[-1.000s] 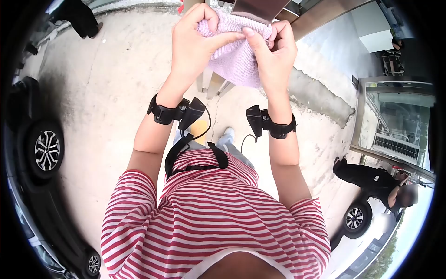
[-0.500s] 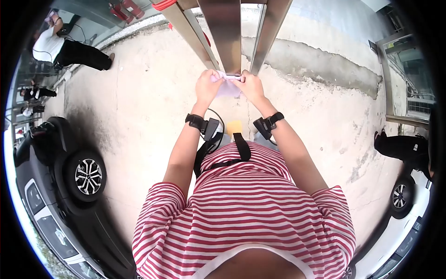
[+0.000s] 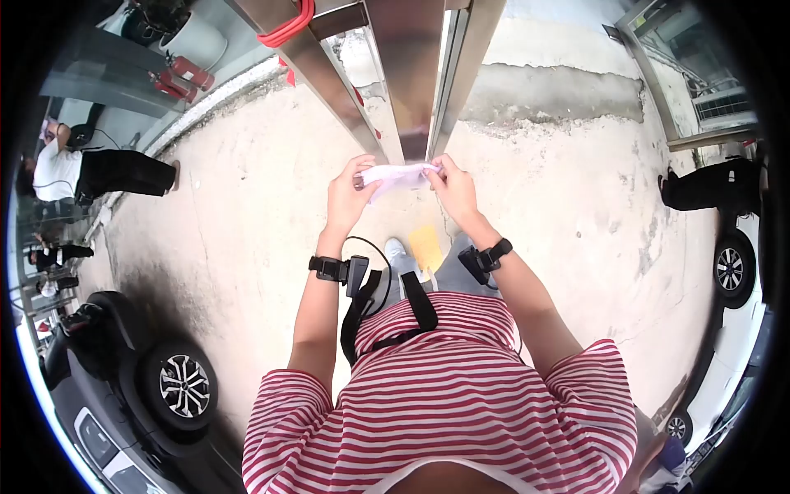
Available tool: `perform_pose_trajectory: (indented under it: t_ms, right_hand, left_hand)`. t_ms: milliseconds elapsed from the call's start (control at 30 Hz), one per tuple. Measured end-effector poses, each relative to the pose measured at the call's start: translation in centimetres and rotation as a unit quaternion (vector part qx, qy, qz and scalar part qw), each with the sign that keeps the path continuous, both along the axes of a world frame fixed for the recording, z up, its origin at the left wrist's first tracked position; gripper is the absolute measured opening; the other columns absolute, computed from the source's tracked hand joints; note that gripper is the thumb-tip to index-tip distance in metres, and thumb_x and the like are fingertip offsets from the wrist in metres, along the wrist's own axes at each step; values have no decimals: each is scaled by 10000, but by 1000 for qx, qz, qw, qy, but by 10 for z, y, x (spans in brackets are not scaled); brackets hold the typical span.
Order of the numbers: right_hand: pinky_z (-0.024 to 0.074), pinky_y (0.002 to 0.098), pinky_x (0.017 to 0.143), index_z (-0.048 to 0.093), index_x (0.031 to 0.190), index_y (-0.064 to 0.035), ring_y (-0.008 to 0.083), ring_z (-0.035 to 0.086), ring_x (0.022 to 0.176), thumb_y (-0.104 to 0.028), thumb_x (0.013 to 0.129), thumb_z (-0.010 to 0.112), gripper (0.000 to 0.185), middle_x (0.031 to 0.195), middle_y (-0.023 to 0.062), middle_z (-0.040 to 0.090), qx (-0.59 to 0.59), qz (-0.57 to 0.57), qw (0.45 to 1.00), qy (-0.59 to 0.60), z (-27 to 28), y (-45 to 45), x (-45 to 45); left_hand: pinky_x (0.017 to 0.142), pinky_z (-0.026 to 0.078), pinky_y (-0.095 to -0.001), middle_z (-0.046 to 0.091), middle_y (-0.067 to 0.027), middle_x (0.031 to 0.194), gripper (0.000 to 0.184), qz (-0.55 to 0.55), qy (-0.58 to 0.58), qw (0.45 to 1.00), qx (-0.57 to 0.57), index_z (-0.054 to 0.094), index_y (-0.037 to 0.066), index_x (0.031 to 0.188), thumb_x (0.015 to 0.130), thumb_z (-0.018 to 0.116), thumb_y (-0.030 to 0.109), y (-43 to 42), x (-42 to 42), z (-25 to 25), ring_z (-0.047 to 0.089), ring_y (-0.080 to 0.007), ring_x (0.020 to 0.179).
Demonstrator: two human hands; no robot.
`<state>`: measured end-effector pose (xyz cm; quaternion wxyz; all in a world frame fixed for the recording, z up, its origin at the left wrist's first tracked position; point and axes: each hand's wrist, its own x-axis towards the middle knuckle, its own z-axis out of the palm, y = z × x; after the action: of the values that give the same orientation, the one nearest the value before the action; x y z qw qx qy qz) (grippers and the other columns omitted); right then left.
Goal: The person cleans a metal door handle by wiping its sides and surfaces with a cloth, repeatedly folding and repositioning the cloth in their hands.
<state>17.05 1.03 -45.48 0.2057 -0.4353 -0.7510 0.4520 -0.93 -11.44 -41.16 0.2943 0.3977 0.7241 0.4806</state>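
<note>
A pale lilac cloth (image 3: 399, 176) is stretched between my two hands, in front of the lower end of a brown metal post (image 3: 418, 78). My left hand (image 3: 349, 198) pinches the cloth's left end between thumb and fingers. At the opposite end, my right hand (image 3: 453, 189) grips the cloth's corner with its fingertips. The cloth sags a little along its lower edge, toward my body. I cannot tell whether it touches the metal. Each wrist carries a black strapped device.
Red cord (image 3: 293, 26) wraps the metal frame's upper left. Below my hands, a yellow object (image 3: 425, 247) shows by my shoe (image 3: 398, 253). A dark car (image 3: 123, 395) stands left, a white car (image 3: 724, 362) right. People (image 3: 123, 171) stand on both sides; red fire extinguishers (image 3: 185, 76) are upper left.
Both hands have come down the view and farther apart. The cloth, bunched between the fingers before, is now spread into a wider strip. The whole view has shifted, showing more of the ground near my feet.
</note>
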Motion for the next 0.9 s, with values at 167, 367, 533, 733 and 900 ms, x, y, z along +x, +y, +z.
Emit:
perform_pose_trajectory:
  t_ms: [167, 367, 533, 733, 900]
  right_hand:
    - [489, 321, 567, 580, 954, -79, 222, 650, 601, -190, 857, 640, 159, 677, 95, 658, 60, -41, 996, 60, 25, -12, 9]
    - [483, 254, 586, 594, 974, -45, 109, 612, 641, -158, 834, 680, 200, 725, 81, 662, 58, -17, 968, 245, 99, 2, 4]
    - [475, 290, 718, 516, 1121, -25, 184, 572, 776, -200, 818, 712, 402, 867, 75, 568, 60, 48, 937, 341, 171, 32, -2]
    - [438, 366, 832, 441, 1218, 9, 284, 513, 962, -292, 811, 720, 578, 1031, 154, 498, 269, 50, 899, 343, 175, 46, -32]
    - [438, 409, 922, 295, 1400, 16, 358, 511, 1125, -240, 853, 653, 702, 1283, 237, 460, 372, -100, 830, 403, 134, 34, -66]
  left_hand:
    - [635, 510, -251, 677, -69, 885, 285, -9, 187, 982, 27, 688, 79, 1021, 741, 741, 64, -1, -1, 11, 629, -133, 744]
    - [611, 489, -249, 675, -48, 832, 216, 139, 149, 978, 46, 705, 113, 980, 766, 710, 90, 5, 19, 88, 617, -129, 692]
    - [665, 511, -265, 656, -96, 921, 250, 193, 137, 933, 271, 634, 16, 1088, 843, 654, 60, 43, 42, 132, 635, -142, 797]
    - [883, 460, -340, 461, -200, 1233, 470, 213, 168, 917, 293, 332, -26, 1348, 934, 519, 95, 71, 68, 119, 525, -241, 1088]
    - [954, 417, -388, 371, -215, 1325, 546, 261, 111, 898, 337, 177, -7, 1407, 970, 459, 160, 88, 87, 87, 445, -283, 1185]
